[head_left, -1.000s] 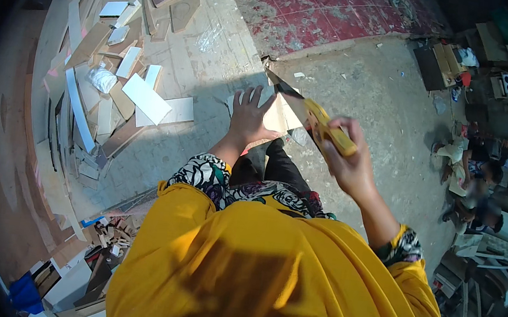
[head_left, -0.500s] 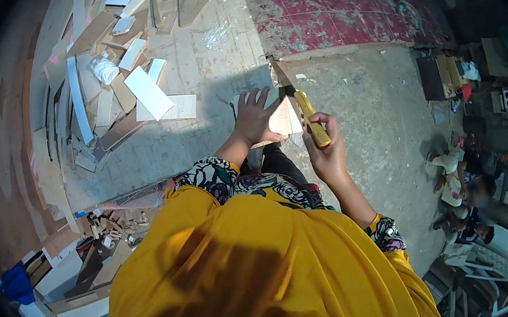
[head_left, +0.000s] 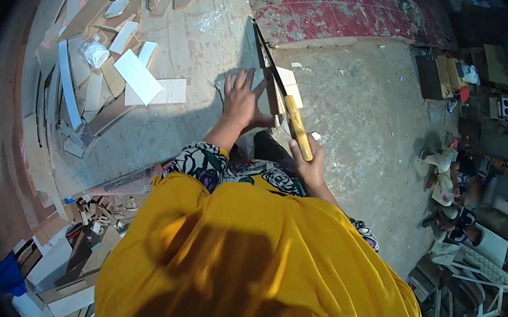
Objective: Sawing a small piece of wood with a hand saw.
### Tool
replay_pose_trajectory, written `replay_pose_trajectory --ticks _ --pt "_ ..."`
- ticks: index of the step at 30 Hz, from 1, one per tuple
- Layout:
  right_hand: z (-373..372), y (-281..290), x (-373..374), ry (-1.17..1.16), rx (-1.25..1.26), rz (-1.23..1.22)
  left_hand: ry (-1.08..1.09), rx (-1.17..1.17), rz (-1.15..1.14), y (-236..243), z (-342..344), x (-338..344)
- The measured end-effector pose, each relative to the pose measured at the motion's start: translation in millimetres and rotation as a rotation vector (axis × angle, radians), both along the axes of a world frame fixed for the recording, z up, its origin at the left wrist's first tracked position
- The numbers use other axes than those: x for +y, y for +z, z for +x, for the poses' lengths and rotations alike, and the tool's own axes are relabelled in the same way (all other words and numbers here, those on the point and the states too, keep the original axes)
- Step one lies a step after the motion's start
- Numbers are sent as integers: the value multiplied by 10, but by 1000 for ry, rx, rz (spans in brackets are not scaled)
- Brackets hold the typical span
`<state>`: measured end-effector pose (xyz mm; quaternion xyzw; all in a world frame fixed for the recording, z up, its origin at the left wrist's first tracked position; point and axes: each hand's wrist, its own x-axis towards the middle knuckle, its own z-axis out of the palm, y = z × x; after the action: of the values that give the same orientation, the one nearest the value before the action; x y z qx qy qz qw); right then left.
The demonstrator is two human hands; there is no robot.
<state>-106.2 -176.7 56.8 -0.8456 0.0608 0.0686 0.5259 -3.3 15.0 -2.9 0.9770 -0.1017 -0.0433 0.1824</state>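
A handsaw (head_left: 296, 126) with a yellow handle slants across the table's right edge, its dark blade pointing away from me. My right hand (head_left: 310, 162) is wrapped round the handle's near end. Beside the blade, pale wooden board (head_left: 289, 86) shows over the edge; the blade hides part of it. My left hand (head_left: 241, 106) lies flat with spread fingers at the table edge, left of the saw, thumb toward the blade. What lies under its palm is mostly hidden.
Wood offcuts (head_left: 138, 78) and a crumpled clear plastic bag (head_left: 94, 53) are heaped on the table (head_left: 207, 48) at left. More scraps (head_left: 80, 251) lie at lower left. People (head_left: 455, 186) sit at far right by stacked boards and frames (head_left: 483, 275).
My right hand has drawn the saw back toward my body, and more of the blade shows. The pale board now appears mostly on the blade's right side. The whole view has shifted slightly.
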Motion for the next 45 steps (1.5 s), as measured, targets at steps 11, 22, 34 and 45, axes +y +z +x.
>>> replay_pose_trajectory --ticks 11,22,34,45 --pt "-604 392 -202 -47 -40 -113 -15 42 62 107 83 6" --pt "-603 609 -227 54 104 -77 -12 47 72 60 -34 -29" --pt "-787 414 -39 51 19 -77 239 -213 162 -618 342 -186" --pt "-746 273 -121 39 -32 -54 414 -184 14 -395 728 -281"
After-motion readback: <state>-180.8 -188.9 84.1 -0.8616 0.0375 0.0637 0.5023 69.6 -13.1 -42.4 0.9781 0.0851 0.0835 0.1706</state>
